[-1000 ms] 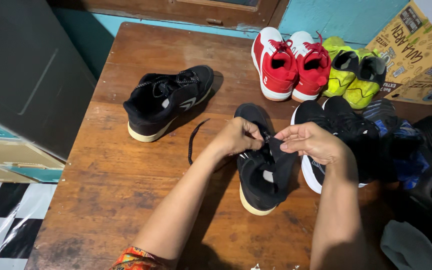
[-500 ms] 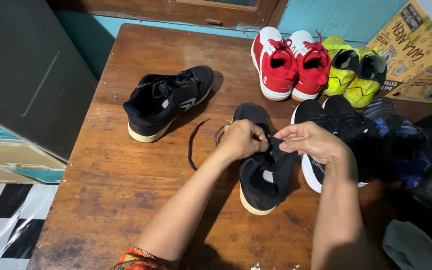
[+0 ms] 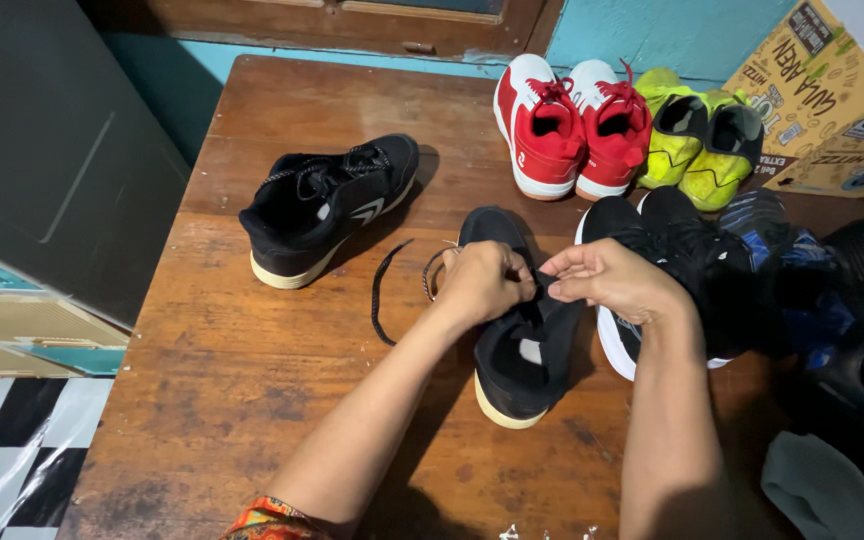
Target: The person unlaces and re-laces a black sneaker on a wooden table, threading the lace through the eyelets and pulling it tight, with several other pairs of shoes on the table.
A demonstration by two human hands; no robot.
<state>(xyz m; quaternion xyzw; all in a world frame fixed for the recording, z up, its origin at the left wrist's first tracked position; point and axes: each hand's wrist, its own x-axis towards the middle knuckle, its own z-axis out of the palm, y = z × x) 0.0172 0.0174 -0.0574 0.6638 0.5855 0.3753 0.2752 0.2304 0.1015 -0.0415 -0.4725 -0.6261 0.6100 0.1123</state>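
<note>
Just below the middle of the wooden table (image 3: 202, 400), a black sneaker with a cream sole (image 3: 522, 350) lies with its toe toward the wall. The left hand (image 3: 482, 283) is closed in a fist over its lacing area, fingers pinched together on the black shoelace (image 3: 380, 295), whose loose end loops out onto the wood to the left. The right hand (image 3: 607, 280) meets it from the other side, fingertips pressed together on the lace at the tongue. The matching black sneaker (image 3: 327, 205) sits well apart, up and left. Red sneakers (image 3: 572, 125) and neon yellow shoes (image 3: 702, 145) line the far edge beside a cardboard box (image 3: 832, 90). A black shoe with a white sole (image 3: 667, 270) lies just right of the hands.
</note>
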